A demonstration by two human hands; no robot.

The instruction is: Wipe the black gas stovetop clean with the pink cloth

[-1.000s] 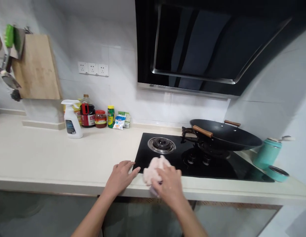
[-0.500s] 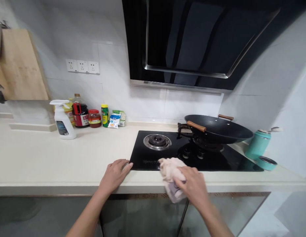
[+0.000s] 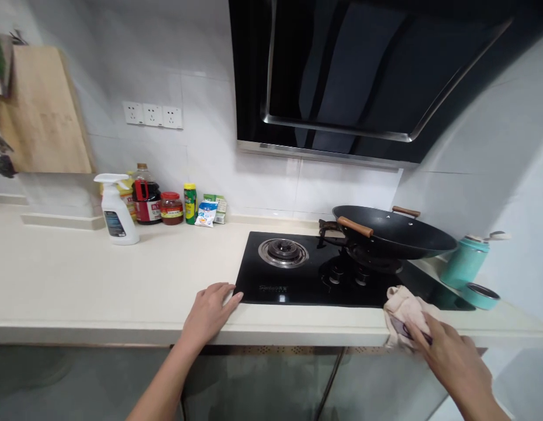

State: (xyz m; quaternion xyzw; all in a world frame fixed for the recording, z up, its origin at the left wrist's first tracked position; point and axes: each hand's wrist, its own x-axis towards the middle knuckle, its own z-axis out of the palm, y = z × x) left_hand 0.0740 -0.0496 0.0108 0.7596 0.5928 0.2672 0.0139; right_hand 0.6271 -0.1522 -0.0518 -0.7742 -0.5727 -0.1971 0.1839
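My right hand (image 3: 455,354) grips a pale pink cloth (image 3: 407,310), pressed at the front right edge of the black glass gas stove (image 3: 306,292). Part of the cloth hangs over the counter's front edge. My left hand (image 3: 212,310) lies flat on the cream countertop (image 3: 179,263), its fingertips by the stove's front left corner and nothing held. On the stove's right burner sits a black wok (image 3: 394,234) with wooden handles. The left burner (image 3: 283,252) is bare.
A white spray bottle (image 3: 117,210) stands left, near a dark sauce bottle (image 3: 147,196), a red-lidded jar (image 3: 172,209) and a green shaker (image 3: 190,204). Right of the stove are a teal flask (image 3: 466,260) and its cup (image 3: 481,296). A black range hood (image 3: 341,76) hangs above.
My right hand has carried the cloth rightward along the stove's front edge, from the middle to near its right end. My left hand stays by the corner; the view has shifted slightly.
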